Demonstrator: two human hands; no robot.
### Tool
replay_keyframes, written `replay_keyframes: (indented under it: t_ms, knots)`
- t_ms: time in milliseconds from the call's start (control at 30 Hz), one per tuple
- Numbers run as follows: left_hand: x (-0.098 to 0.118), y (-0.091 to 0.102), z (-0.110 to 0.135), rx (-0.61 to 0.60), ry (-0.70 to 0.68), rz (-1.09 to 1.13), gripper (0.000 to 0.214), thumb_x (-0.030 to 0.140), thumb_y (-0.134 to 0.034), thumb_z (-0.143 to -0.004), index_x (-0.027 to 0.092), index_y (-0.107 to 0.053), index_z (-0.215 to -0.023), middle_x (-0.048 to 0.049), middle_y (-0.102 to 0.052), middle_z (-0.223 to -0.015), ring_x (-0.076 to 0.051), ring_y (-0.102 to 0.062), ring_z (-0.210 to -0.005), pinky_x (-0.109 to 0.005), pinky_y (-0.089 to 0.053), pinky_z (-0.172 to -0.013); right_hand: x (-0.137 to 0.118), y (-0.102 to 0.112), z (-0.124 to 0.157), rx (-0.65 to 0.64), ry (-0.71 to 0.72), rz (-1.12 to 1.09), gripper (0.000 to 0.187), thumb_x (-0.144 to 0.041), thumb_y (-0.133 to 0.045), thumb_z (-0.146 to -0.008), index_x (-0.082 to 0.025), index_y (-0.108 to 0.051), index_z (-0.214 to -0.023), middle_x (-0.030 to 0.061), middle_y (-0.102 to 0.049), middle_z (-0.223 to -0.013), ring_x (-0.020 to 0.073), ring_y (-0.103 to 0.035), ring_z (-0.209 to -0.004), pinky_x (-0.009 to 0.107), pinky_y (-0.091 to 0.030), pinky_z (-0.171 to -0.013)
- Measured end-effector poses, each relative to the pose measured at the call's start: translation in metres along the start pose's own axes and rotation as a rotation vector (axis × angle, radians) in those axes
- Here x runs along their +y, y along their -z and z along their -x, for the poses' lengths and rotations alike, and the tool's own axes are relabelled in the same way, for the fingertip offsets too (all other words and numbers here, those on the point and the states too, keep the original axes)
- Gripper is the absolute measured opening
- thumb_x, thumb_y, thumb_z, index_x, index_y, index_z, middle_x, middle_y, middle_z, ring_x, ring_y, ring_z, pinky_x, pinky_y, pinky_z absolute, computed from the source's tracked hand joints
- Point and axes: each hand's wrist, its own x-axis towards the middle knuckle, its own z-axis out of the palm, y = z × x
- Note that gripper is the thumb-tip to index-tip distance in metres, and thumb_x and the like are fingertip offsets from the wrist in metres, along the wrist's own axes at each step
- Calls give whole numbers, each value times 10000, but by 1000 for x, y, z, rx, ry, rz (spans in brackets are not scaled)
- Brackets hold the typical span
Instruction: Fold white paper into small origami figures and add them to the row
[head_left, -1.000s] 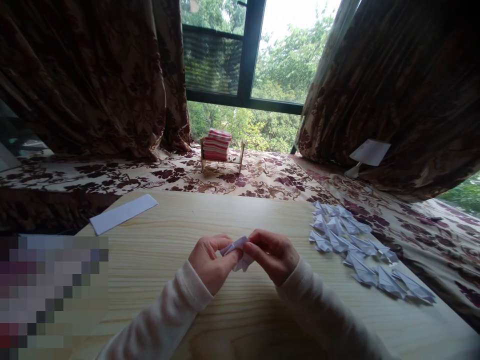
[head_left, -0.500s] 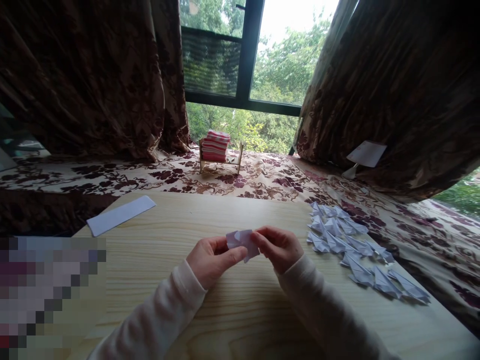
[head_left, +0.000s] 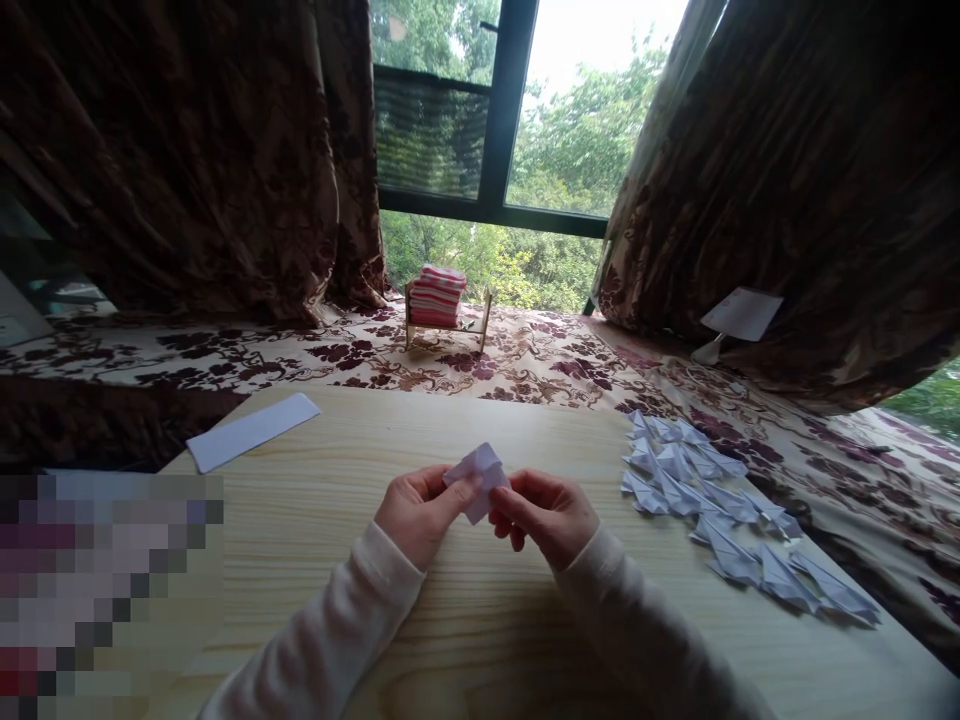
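A small piece of folded white paper [head_left: 480, 462] is held just above the wooden table [head_left: 360, 440], between both hands. My left hand [head_left: 421, 512] pinches its left side, thumb on top and fingers behind. At its lower right edge, the thumb and forefinger of my right hand [head_left: 551, 515] grip the paper, the other fingers curled below. The paper now looks like a tilted square with a fold near the top. To the right lie several folded white paper pieces [head_left: 675, 465] with pointed ends, in loose rows.
A stack of white paper strips [head_left: 255, 430] lies at the table's far left. Behind the table, a flower-patterned cloth [head_left: 360, 350] carries a small wooden stand [head_left: 448, 325] with pink-striped folded cloths [head_left: 437, 297] and a white lamp [head_left: 744, 315]. The lower left corner is pixelated.
The paper has been turned, and one corner now points up. My right hand has shifted its grip from the paper's upper right to its lower right. The view has moved slightly.
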Motion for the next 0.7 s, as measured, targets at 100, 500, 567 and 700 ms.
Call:
replay_keyframes:
  t_ms: [100, 500, 567, 700]
  knots:
    - [-3, 1, -2, 20, 12, 25, 251, 353, -709, -571, 128, -708, -683, 4, -641, -557, -119, -531, -560, -223, -393, -566, 0, 0, 1, -23, 77, 177, 236, -367, -624, -707, -145, -573, -647, 8, -591, -528, 96, -523, -440, 187, -386, -366]
    - [-4, -1, -1, -35, 117, 65, 237, 318, -722, -533, 115, -700, -652, -4, -640, -529, -121, -547, -518, -234, -413, -549, -17, 10, 1, 44, 661, 640, 61, -135, -538, -740, -169, -588, -738, 5, -542, -654, 92, -487, -524, 212, -423, -462]
    - [-6, 1, -3, -74, 154, 153, 301, 339, -743, -508, 116, -705, -708, -19, -657, -569, -132, -569, -556, -256, -441, -617, -16, 8, 1, 70, 644, 628, 60, -137, -532, -736, -172, -572, -708, -4, -531, -620, 90, -476, -512, 209, -416, -455]
    - [-9, 2, -5, -101, 204, 170, 334, 350, -729, -510, 109, -708, -740, -42, -671, -610, -149, -586, -586, -279, -451, -647, -13, 5, 3, 69, 591, 598, 58, -133, -533, -729, -172, -558, -695, -8, -527, -600, 87, -475, -502, 204, -413, -451]
